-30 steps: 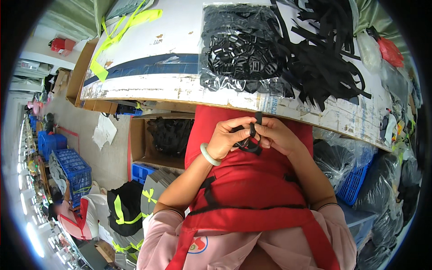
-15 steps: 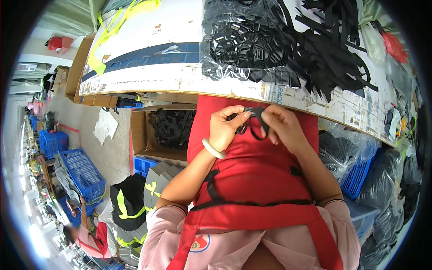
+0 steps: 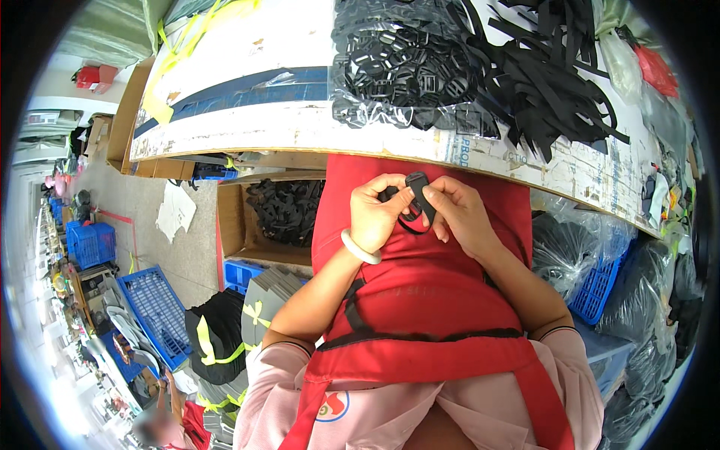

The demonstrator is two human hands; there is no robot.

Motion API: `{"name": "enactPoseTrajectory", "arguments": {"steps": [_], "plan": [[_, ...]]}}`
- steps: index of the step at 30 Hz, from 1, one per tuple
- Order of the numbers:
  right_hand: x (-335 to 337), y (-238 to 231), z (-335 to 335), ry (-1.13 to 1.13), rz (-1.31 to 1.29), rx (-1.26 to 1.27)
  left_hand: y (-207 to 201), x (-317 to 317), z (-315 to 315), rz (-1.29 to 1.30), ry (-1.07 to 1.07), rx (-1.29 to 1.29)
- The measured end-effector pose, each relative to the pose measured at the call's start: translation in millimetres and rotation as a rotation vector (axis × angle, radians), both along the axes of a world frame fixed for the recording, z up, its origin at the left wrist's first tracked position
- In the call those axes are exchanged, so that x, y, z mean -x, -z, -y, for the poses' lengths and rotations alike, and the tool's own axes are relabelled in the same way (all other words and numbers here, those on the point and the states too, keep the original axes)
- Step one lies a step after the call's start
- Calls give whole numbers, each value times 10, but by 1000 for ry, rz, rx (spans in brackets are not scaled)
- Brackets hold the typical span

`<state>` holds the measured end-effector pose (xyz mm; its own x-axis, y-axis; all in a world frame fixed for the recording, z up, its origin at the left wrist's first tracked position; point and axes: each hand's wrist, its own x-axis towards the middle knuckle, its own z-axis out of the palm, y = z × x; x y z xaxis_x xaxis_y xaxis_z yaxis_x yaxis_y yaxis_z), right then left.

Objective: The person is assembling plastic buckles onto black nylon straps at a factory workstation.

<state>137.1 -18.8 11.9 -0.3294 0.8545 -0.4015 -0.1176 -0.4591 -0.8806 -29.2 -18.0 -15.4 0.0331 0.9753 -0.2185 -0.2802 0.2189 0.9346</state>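
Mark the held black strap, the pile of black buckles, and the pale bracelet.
Black strap [image 3: 418,187], head view: upper end.
Pile of black buckles [image 3: 411,73], head view: middle of the heap.
Pale bracelet [image 3: 356,251], head view: lower side of the band.

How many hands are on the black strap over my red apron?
2: your left hand holds the black strap from the left, your right hand from the right. No other hand shows on it.

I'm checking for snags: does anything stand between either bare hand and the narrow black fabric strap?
Nothing visible does. The left hand and right hand both hold the narrow black fabric strap in front of the red fabric apron; what they cover is hidden.
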Motion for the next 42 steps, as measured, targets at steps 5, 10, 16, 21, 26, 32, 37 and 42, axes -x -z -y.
{"name": "enactPoseTrajectory", "arguments": {"steps": [5, 10, 16, 21, 26, 32, 37, 42], "plan": [[-9, -11, 13, -7, 25, 2, 70, 21, 36, -209, 5, -112], [8, 24, 0, 9, 44, 7, 74, 14, 55, -238, 48, -124], [16, 12, 19, -2, 20, 20, 30, 42, 31, -110, 45, 55], [33, 28, -4, 16, 1, 43, 82, 48, 66, -153, 50, -37], [50, 131, -35, 116, -41, 35, 13, 58, 53, -535, 83, -343], [45, 122, -33, 157, -180, 93, 4, 110, 78, -281, 95, -253], [84, 158, -9, 93, -59, 38, 28, 235, 45, 308, 132, 415], [159, -104, 72, 134, 285, -790, -109, 257, 28, 273, 62, 322]]}}
